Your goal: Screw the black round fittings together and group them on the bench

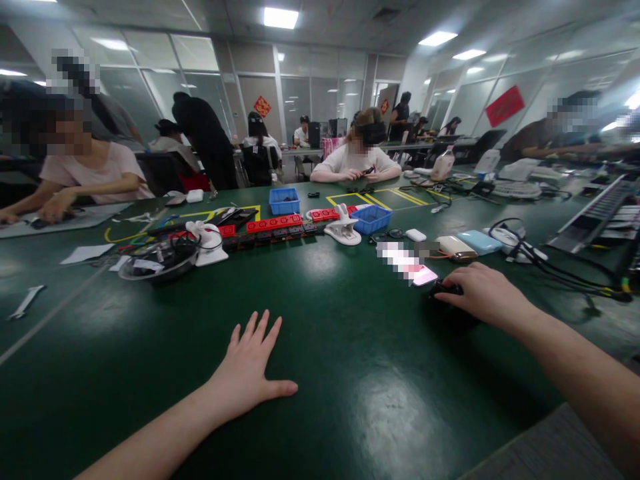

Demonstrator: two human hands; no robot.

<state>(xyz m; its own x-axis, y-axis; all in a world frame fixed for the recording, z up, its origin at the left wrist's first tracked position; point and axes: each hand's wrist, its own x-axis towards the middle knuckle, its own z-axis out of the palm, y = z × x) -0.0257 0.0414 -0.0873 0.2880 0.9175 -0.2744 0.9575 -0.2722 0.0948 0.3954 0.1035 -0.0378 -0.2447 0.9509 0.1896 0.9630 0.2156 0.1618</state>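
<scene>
My left hand [250,367] is over the green tabletop [320,320], palm down with its fingers spread, holding nothing. On the right, my right hand [483,293] is closed around a small dark object [447,289]. Its fingers cover much of that object, so its exact kind does not show. Just beyond the right hand lies a phone [424,275] with a lit screen, partly blurred out. A cream power bank [455,247] and a light blue case [479,242] sit farther back, near the right wrist.
Red power strips [274,223] run across the middle, beside white clip stands [343,227] and blue bins [284,201]. A clear bowl of cables [160,260] stands left, with a wrench [26,302] nearer. Black cables [575,263] tangle at right. Several people sit around.
</scene>
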